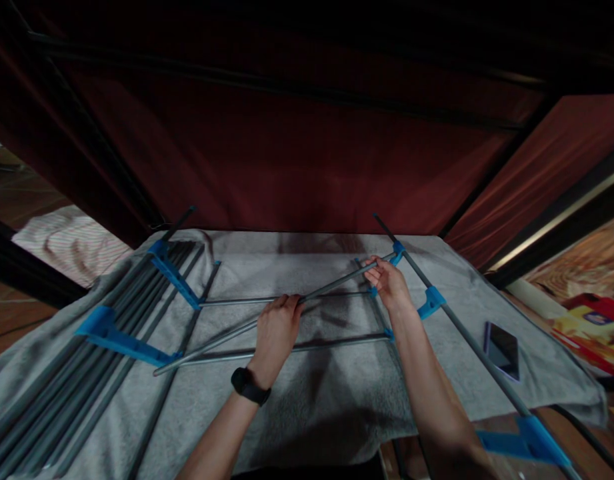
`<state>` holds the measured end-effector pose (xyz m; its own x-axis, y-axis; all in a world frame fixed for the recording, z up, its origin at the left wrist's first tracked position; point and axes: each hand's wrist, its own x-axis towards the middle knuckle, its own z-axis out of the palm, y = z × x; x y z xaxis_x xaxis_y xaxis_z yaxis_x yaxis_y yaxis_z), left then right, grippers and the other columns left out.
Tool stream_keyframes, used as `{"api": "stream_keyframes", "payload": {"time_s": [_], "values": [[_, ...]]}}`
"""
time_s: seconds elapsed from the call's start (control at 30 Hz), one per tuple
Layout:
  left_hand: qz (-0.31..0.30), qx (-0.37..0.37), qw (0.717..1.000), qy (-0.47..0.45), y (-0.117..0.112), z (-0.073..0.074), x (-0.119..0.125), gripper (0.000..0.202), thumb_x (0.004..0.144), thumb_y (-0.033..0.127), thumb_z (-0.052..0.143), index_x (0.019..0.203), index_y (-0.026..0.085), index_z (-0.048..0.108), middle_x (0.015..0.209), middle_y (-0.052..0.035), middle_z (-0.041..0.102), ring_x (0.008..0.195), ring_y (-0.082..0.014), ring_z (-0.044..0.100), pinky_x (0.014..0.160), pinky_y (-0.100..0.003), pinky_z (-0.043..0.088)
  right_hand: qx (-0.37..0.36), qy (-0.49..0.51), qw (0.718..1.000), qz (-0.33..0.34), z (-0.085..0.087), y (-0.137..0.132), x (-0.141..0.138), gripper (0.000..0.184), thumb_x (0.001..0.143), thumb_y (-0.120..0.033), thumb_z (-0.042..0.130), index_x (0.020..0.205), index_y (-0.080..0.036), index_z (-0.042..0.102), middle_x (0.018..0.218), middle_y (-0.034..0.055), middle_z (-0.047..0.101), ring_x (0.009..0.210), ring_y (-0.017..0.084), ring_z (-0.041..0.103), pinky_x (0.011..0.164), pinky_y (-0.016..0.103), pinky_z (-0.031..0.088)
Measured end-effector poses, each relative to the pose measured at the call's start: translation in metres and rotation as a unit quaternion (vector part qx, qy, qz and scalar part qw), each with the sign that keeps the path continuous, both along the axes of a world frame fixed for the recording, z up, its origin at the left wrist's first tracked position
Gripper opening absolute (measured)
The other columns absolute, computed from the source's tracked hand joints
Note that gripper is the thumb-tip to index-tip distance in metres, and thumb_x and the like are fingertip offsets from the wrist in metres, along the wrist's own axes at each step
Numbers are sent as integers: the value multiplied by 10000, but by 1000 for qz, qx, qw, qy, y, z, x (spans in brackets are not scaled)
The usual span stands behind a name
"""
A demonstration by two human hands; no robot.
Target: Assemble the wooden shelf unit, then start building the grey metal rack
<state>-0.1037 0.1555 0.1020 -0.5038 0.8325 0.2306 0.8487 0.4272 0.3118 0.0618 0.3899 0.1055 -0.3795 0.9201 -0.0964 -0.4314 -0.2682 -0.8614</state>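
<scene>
A thin grey metal tube (331,285) runs diagonally above the frame. My left hand (279,327), wearing a black watch (251,387), is closed around the middle of it. Close to its upper right end, my right hand (387,283) pinches the tube between thumb and fingers. That end meets a blue plastic connector (397,251) on the right long tube (447,313); whether it sits inside cannot be seen. The lower left end lies over the frame's left side, beside another blue connector (121,337). Two crossbars, including a nearer one (337,345), span the frame below.
Several loose grey tubes (107,347) lie on the left of the grey cloth (311,387). A phone (503,350) rests on the right, with a red and yellow package (591,327) beyond the cloth. Dark red fabric (307,160) hangs behind a dark frame.
</scene>
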Motion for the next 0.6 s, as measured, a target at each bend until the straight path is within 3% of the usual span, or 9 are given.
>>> {"api": "stream_keyframes", "payload": {"time_s": [0.3,0.5,0.6], "values": [[-3,18,999,42,9,7,-5,243,996,288,492,1112,205,689,1012,-74,715,945,-240,654,826,-347,444,-5,0,1000,0,2,2,2,89,769,-224,680,850,-189,686,780,13,742,646,111,661,596,204,581],[-8,50,995,81,13,21,-11,269,999,281,469,1128,189,686,987,-89,707,928,-259,641,807,-381,430,-21,3,1000,-9,3,2,1,91,781,-244,648,854,-190,642,686,2,675,642,128,664,587,220,584],[-19,67,992,102,16,29,-16,290,1001,261,452,1169,177,673,1000,-96,702,935,-261,633,814,-390,420,-20,-11,999,-29,-3,0,2,122,776,-295,627,843,-199,592,738,18,671,682,141,664,598,245,583]]}}
